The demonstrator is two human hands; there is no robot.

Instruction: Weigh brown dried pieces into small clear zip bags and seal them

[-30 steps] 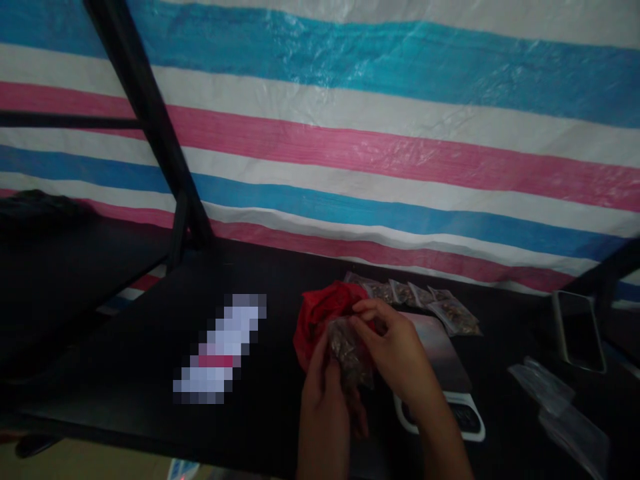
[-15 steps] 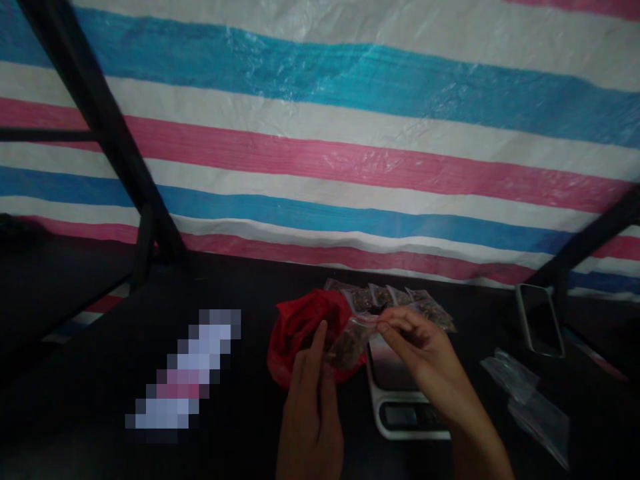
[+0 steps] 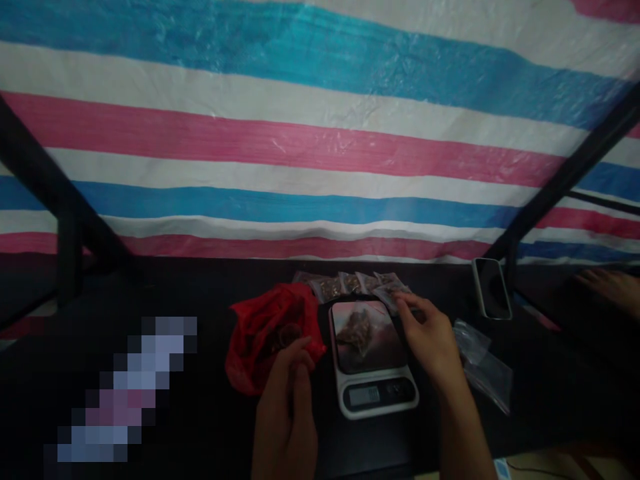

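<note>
A small clear zip bag of brownish dried pieces (image 3: 357, 331) lies on the plate of a white digital kitchen scale (image 3: 377, 400), whose display is lit but too blurred to read. My right hand (image 3: 430, 337) hovers at the plate's right side, thumb and fingers apart and nothing seen in them. Its fingertips are close to several filled zip bags (image 3: 353, 283) lined up behind the scale. Left of the scale stands an open red plastic bag (image 3: 247, 340) with dark contents. My left hand (image 3: 287, 407) is at that bag's front right edge, fingers loosely bent, apparently holding nothing.
Flat clear zip bags (image 3: 485, 373) lie right of my right forearm, and a phone (image 3: 493, 288) leans behind them. A pixelated strip (image 3: 123, 390) covers something at left. Another person's hand (image 3: 613, 290) shows at far right. Striped sheeting (image 3: 300, 147) hangs behind the black table.
The filled zip bag has gone from between my hands onto the scale plate, and my right hand has let go of it. My hands have moved apart. The view has shifted right.
</note>
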